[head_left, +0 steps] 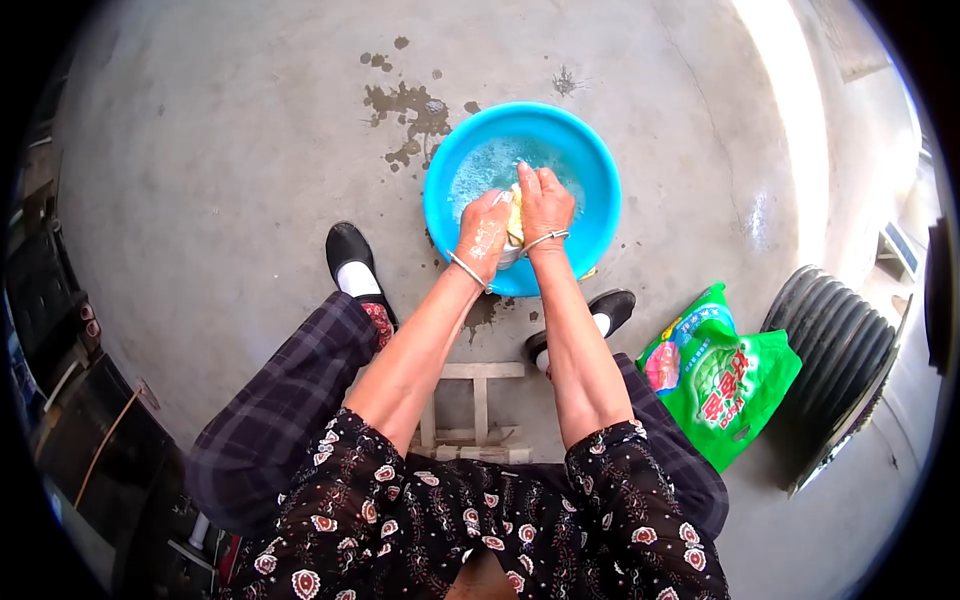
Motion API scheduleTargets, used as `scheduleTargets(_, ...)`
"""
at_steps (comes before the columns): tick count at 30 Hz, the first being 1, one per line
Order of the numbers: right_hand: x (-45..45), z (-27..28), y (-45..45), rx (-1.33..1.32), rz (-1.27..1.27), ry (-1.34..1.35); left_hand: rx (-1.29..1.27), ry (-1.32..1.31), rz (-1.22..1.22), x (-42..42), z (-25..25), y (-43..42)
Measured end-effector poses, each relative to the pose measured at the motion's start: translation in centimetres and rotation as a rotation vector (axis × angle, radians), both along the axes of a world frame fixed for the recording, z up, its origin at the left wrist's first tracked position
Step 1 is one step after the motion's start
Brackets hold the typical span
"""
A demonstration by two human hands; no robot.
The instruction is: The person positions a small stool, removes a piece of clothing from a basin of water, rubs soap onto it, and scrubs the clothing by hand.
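Grey concrete floor fills most of the frame, with dark wet patches at the upper centre, just beside the blue basin. You have sudsy water in the basin and a yellow cloth in your grasp, so preparation is judged complete. Handling of the cloth is judged to be under way, at a middle stage; how clean it is cannot be established from this view. Wringing out and setting aside are, in judgement, outstanding, since you have the cloth over the basin.

Position of the cloth: upper centre of the frame, within the basin's outline, directly between your two hands and touching both. Your left hand is closed against its left side; your right hand is closed against its right side, thumb uppermost. Much of the cloth is hidden by your hands, and whether its lower end touches the water cannot be told. Also noted: a green bag lies at the lower right, beside a black ribbed object.
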State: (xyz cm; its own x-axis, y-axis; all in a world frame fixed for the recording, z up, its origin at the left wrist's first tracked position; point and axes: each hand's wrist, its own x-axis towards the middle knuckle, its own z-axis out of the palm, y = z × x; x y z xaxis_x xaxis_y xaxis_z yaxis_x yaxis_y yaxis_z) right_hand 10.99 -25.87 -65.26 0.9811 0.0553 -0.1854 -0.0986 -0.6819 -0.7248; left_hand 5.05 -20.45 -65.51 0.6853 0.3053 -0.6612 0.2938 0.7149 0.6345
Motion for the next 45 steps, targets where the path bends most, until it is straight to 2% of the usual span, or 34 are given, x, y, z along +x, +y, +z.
scheduleTargets(2, -2.0, 1.6, 0.5, 0.036, 0.018, -0.052, -0.017, 0.064, -0.027, 1.2, 1.2, 0.8)
scheduleTargets(3, -3.3, 3.4, 1.3, 0.080, 0.047, -0.074, -0.227, -0.088, 0.021, 0.6, -2.6, 1.5)
scheduleTargets(4, -4.3, 3.4, 1.0, 0.036, 0.079, -0.042, -0.090, -0.024, -0.090, 0.9, -2.3, 2.2)
scheduleTargets(6, -4.3, 2.9, 1.0, 0.052, 0.007, -0.104, -0.209, 0.024, 0.084, 0.9, -1.2, 1.0)
scheduleTargets(8, -1.7, 1.6, -0.3, -0.165, 0.042, -0.105, -0.019, 0.038, -0.077, 0.1, 0.8, 0.4)
scheduleTargets(9, -0.1, 0.9, -0.9, -0.271, 0.060, -0.113, 0.118, 0.030, -0.175, -0.4, -0.6, 0.6)
scheduleTargets(12, 1.7, -0.5, -2.3, -0.233, 0.138, -0.072, 0.439, 0.277, -0.270, 0.4, -3.2, 0.9)
scheduleTargets(13, 2.3, -1.2, -3.1, -0.221, 0.223, -0.078, 0.437, 0.337, -0.356, 0.6, -3.6, 1.9)
scheduleTargets(16, 2.1, -3.0, -3.6, -0.416, 0.290, -0.311, 0.078, 0.295, -0.091, 0.9, -3.3, 2.1)
scheduleTargets(17, 1.9, -3.4, -3.4, -0.224, 0.260, -0.148, 0.174, 0.389, -0.071, 1.2, -5.8, 1.5)
scheduleTargets(20, -0.2, -4.4, -2.3, 0.347, 0.156, 0.352, 0.005, 0.181, -0.024, 2.6, -4.2, 2.5)
scheduleTargets(21, -0.9, -1.9, -1.3, 0.375, 0.178, 0.304, -0.062, 0.182, 0.046, 2.9, -6.2, 2.6)
scheduleTargets(22, -2.3, 1.0, -0.4, 0.403, 0.195, 0.258, -0.145, 0.116, -0.011, 3.0, -5.4, 3.6)
scheduleTargets(25, -4.4, 2.8, 1.3, 0.216, 0.089, 0.036, -0.289, -0.019, 0.006, 2.8, -3.0, 3.2)
scheduleTargets(28, -0.9, 0.1, 0.7, 0.004, -0.076, -0.047, -0.229, -0.020, 0.135, 2.4, 1.4, 0.7)
scheduleTargets(29, 0.3, 0.6, 0.2, 0.020, -0.066, 0.040, -0.118, -0.036, 0.069, 1.5, 0.3, 0.4)
scheduleTargets(32, -0.9, 0.4, 0.4, 0.068, -0.089, -0.068, -0.047, -0.009, -0.021, 1.7, 0.0, 0.8)
scheduleTargets(34, -4.2, 3.1, 1.2, 0.224, 0.032, -0.077, -0.208, -0.032, -0.009, 2.1, -1.4, 2.1)
scheduleTargets(36, -5.3, 3.4, 1.1, 0.092, 0.101, -0.103, -0.277, -0.073, 0.027, 1.7, -0.8, 2.4)
scheduleTargets(38, -2.3, 2.2, 0.4, 0.087, 0.002, 0.006, -0.229, -0.042, 0.104, 1.4, 0.7, 1.0)
scheduleTargets(39, -1.3, 1.7, 0.0, 0.082, -0.047, 0.062, 0.043, 0.022, -0.046, 0.9, 1.0, 0.5)
scheduleTargets(42, -1.1, 0.9, -0.3, -0.042, -0.050, -0.060, -0.057, -0.023, -0.016, 1.1, 1.4, 0.5)
scheduleTargets(44, -3.5, 2.1, 0.9, 0.003, 0.057, -0.156, 0.117, 0.023, -0.119, 1.3, -0.7, 1.6)
scheduleTargets(45, -4.6, 3.0, 1.2, 0.007, 0.125, -0.172, -0.175, 0.045, -0.037, 1.4, -1.0, 2.6)
